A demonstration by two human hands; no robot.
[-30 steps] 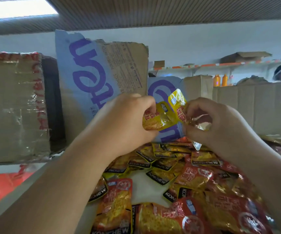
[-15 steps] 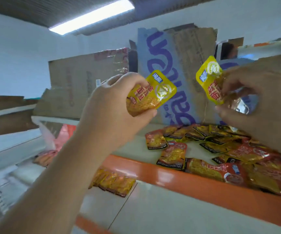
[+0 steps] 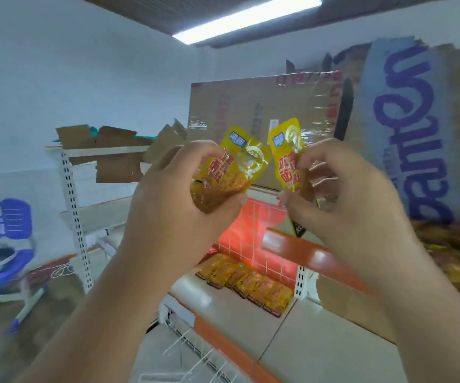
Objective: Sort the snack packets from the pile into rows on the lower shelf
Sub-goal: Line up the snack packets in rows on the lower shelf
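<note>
While held upright and side by side, one snack packet (image 3: 231, 172) is gripped by the left hand (image 3: 179, 194) and a second packet (image 3: 287, 158) is pinched by the right hand (image 3: 342, 194). Below and beyond, between both hands, the started row (image 3: 245, 283) is seen on the lower shelf (image 3: 220, 308), nearer the left hand. The pile (image 3: 450, 241) is blurred, far right.

Obscured items noted
The pile (image 3: 450, 240) is blurred and runs off the right edge. The right hand (image 3: 347, 205) covers the lower half of the right packet (image 3: 288, 158). The left hand (image 3: 168, 211) hides the base of the left packet (image 3: 231, 172). Print on the row (image 3: 246, 286) is illegible.
</note>
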